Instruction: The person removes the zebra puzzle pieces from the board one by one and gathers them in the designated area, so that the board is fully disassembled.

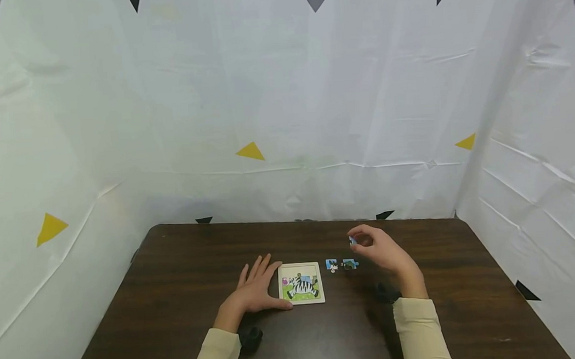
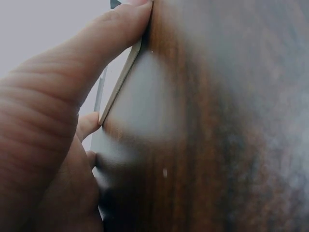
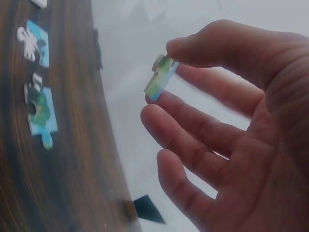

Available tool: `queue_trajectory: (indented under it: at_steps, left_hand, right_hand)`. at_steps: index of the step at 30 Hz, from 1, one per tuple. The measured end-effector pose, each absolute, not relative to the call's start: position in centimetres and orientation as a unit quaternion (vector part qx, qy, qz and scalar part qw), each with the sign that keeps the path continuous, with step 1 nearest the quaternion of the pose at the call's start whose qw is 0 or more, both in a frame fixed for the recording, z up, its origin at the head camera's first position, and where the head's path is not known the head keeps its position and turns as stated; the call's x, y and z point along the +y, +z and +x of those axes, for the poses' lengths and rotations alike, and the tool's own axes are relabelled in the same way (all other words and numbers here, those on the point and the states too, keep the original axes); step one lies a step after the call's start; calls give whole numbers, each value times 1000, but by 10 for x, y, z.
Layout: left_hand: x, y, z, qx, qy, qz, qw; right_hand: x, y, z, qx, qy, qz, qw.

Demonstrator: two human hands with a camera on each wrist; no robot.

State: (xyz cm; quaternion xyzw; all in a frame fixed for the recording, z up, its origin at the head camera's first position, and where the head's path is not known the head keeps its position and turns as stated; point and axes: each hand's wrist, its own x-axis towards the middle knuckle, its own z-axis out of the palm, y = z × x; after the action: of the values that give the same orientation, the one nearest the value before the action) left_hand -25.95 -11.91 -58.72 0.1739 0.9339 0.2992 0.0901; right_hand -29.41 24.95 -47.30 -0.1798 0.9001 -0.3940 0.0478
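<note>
A square wooden puzzle tray (image 1: 321, 287) with a partly filled zebra picture lies flat on the table. My left hand (image 1: 257, 291) rests at its left side with fingers spread, the index fingertip at the far corner and the thumb at the near one. In the left wrist view the thumb lies along the edge of the tray (image 2: 120, 84). Raised above the table, my right hand (image 1: 382, 250) pinches a small blue and green puzzle piece (image 3: 161, 79) between thumb and fingertips. Two loose pieces, a zebra-head piece (image 1: 331, 265) and a green-and-blue piece (image 1: 350, 264), lie right of the tray.
The dark wooden table (image 1: 198, 251) has white sheeting (image 1: 282, 92) with coloured triangles behind it and along both sides. Black wrist devices (image 1: 250, 340) sit at both wrists, under the cream sleeves (image 1: 420, 330).
</note>
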Motion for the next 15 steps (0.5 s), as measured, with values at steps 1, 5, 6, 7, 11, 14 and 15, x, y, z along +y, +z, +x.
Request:
queue_trajectory:
  at_steps: [1, 5, 6, 7, 11, 14, 15]
  left_hand:
    - [-119, -587, -260, 933, 302, 175, 88]
    - [-120, -592, -262, 932, 302, 183, 80]
    - [-119, -588, -261, 931, 305, 182, 84]
    - [-119, -585, -260, 930, 309, 182, 87]
    - [-119, -580, -259, 929, 312, 176, 93]
    - [-119, -583, -260, 934, 299, 173, 93]
    - [-119, -585, -260, 934, 297, 174, 92]
  right_hand:
    - [251, -473, -294, 901, -394, -173, 48]
    - [260, -475, -295, 911, -379, -153, 55]
    - [262, -476, -295, 917, -368, -147, 56]
    - [263, -478, -296, 922, -355, -142, 59]
    - [269, -485, -298, 943, -302, -115, 79]
    - [271, -492, -301, 949, -283, -98, 97]
    - [271, -495, -302, 950, -281, -93, 100]
